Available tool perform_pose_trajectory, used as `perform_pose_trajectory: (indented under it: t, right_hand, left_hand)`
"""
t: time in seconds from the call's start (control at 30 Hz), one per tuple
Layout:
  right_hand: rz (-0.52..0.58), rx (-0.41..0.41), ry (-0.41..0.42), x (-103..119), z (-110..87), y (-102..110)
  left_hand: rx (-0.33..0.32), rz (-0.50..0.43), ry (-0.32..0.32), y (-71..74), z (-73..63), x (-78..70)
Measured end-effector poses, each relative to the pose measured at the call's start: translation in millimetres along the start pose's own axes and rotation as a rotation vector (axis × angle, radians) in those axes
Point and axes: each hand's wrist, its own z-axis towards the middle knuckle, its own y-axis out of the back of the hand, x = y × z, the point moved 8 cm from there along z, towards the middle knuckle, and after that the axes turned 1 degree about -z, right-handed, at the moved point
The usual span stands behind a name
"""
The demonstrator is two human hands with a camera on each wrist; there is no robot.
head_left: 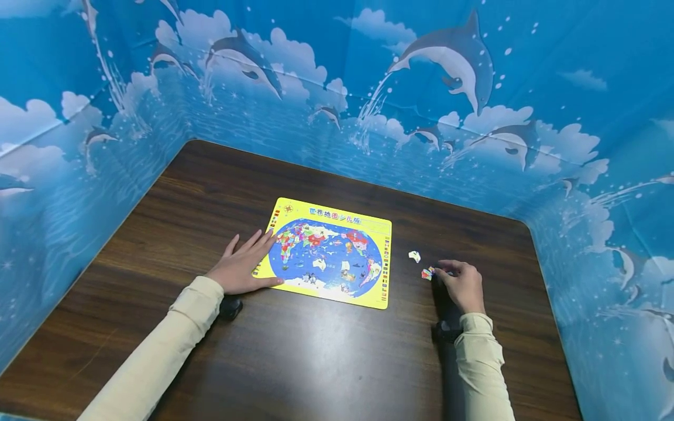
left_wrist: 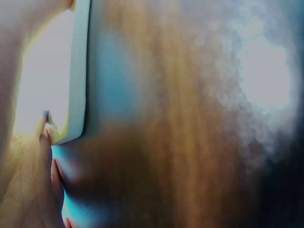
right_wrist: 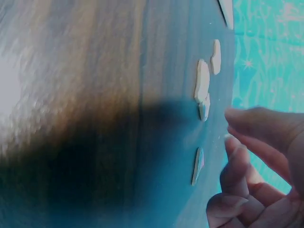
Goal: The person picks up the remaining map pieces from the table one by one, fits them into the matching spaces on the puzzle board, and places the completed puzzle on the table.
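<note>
Dolphin curtain [head_left: 295,126]; spread left hand [head_left: 243,268] overlaps map [head_left: 329,248]; right hand [head_left: 464,285], fingertips [right_wrist: 235,116] parted, near pieces [right_wrist: 203,78].

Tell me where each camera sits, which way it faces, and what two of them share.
Head: on the head, facing forward and down at the table, map board, loose pieces and curtain; left hand, right hand and sleeves show.
Left wrist: on that wrist, facing low along the table and the map board's corner; part of the left hand shows.
Right wrist: on that wrist, facing low across the table at the loose pieces and curtain; the right hand shows.
Shared: head and right wrist both show the loose pieces.
</note>
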Motion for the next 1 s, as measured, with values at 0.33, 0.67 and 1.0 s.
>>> perform_pose_trajectory:
  t: [0.33, 0.67, 1.0]
  right_hand:
    - [-0.019, 0.065, -0.003, -2.8, 3.5, -11.5]
    - [-0.002, 0.082, -0.065, -3.1, 4.3, -12.2]
    - [0.005, 0.092, -0.097, -3.7, 4.5, -15.2]
  left_hand:
    - [0.005, 0.002, 0.004, -1.6, -1.8, -0.9]
    - [0.006, 0.000, 0.010, 0.9, -0.8, -1.2]
    - [0.004, 0.006, 0.008, 0.2, -0.2, -0.9]
